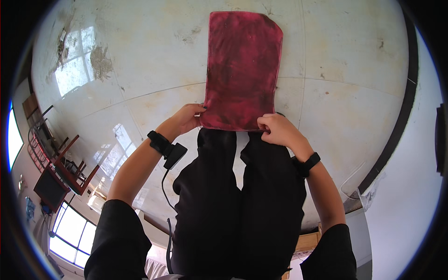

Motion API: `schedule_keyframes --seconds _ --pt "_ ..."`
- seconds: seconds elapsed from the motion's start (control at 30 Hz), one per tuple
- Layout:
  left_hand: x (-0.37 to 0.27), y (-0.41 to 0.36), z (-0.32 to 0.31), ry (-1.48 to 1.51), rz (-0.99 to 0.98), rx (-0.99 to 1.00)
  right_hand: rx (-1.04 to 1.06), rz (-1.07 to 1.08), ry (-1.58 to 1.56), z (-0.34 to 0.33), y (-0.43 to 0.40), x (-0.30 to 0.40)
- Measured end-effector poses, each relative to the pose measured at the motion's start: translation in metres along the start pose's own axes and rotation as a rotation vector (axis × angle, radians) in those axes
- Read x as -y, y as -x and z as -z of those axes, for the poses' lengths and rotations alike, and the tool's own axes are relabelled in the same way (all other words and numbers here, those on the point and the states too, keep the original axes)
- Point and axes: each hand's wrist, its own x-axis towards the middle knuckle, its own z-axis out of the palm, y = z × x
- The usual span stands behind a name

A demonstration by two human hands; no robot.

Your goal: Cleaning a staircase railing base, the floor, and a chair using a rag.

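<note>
A dark red, blotchy rectangular cloth (243, 70) is spread out in front of me, its far right corner cut off or folded at a slant. My left hand (187, 118) grips its near left corner, with the thumb at the edge. At the near right corner, my right hand (279, 130) pinches the border between curled fingers. The near edge of the cloth meets my black trousers (217, 196) at the knees or lower legs. Whether the cloth lies flat on the floor or is held above it, I cannot tell.
Pale, stained floor tiles (353, 105) surround the cloth. Chairs (66, 171) stand at the left. A dark skirting strip (392, 133) and a white wall (409, 196) run along the right. A cable (164, 189) hangs from the device on my left wrist.
</note>
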Motion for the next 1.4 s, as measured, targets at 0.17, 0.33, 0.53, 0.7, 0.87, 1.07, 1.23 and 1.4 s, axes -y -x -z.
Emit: schedule_keyframes --seconds 0.17,0.33,0.53,0.7,0.87,1.07,1.23,1.4 --pt "-0.055 -0.039 0.005 0.353 -0.321 0.077 -0.358 -0.099 -0.065 0.066 -0.077 -0.04" --pt "-0.134 -0.067 -0.034 0.292 -0.742 0.097 -1.103 0.274 0.444 0.139 -0.139 -0.039" --pt "-0.139 -0.094 -0.069 -1.271 -1.181 -0.166 -0.84 0.28 0.505 0.101 -0.172 -0.032" --pt "-0.128 -0.148 -0.057 -1.86 -1.64 -0.42 -0.761 0.15 0.686 0.053 -0.196 -0.057" --pt "-0.105 -0.159 -0.041 -2.07 -1.584 -0.456 -0.691 0.131 0.7 0.027 -0.177 -0.069" --pt "0.026 -0.149 -0.028 -2.125 -1.326 -0.128 -0.464 0.099 0.574 -0.051 -0.093 -0.094" --pt "0.008 -0.149 -0.038 -2.35 -1.206 -0.135 -0.41 0.078 0.564 -0.038 -0.094 -0.105" --pt "-0.045 -0.157 -0.049 -2.335 -1.182 -0.164 -0.46 0.126 0.588 0.017 -0.127 -0.103"
